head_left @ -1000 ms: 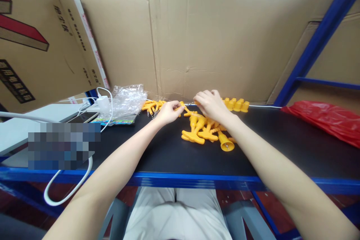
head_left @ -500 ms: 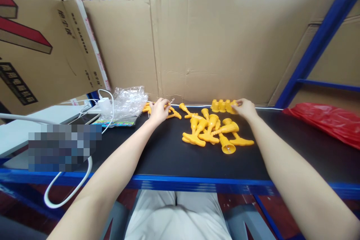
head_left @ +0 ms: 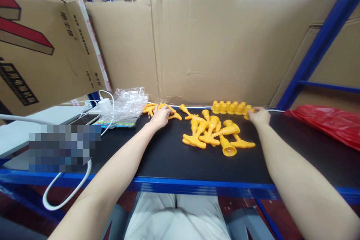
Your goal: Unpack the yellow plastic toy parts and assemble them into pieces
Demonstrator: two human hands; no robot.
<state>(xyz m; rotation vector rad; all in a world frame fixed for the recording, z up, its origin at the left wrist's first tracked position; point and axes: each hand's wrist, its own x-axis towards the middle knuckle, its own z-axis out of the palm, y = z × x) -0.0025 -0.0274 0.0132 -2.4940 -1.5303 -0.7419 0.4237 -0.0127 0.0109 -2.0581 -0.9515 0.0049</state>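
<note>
Fingers of the right hand (head_left: 261, 117) are bent, their tips touching the last small yellow plastic cup (head_left: 246, 113) at the right-hand end of a straight row of matching yellow plastic cups (head_left: 228, 107); whether they grip it cannot be told. Fingers of the left hand (head_left: 161, 117) curl downward over a heap of yellow plastic T-handled pieces (head_left: 150, 109), with a small silver metal coil (head_left: 168, 114) showing at their tips; the back of the hand hides whether anything is pinched. Between the hands, nearer the person, lies a loose pile of yellow plastic pieces with T-shaped handles and flared ends (head_left: 213, 123), several overlapping. At its near edge, one yellow plastic bell-shaped end (head_left: 225, 144) opens toward the person, something shiny inside. All of these lie on a black tabletop (head_left: 165, 157) edged in blue metal. Left of the heap sits a crumpled clear plastic bag (head_left: 131, 99), beside a white plastic charger block (head_left: 105, 106). Far right, a glossy red plastic bag (head_left: 323, 120) rests on the table. Behind everything stands a tall tan cardboard panel (head_left: 225, 52).
</note>
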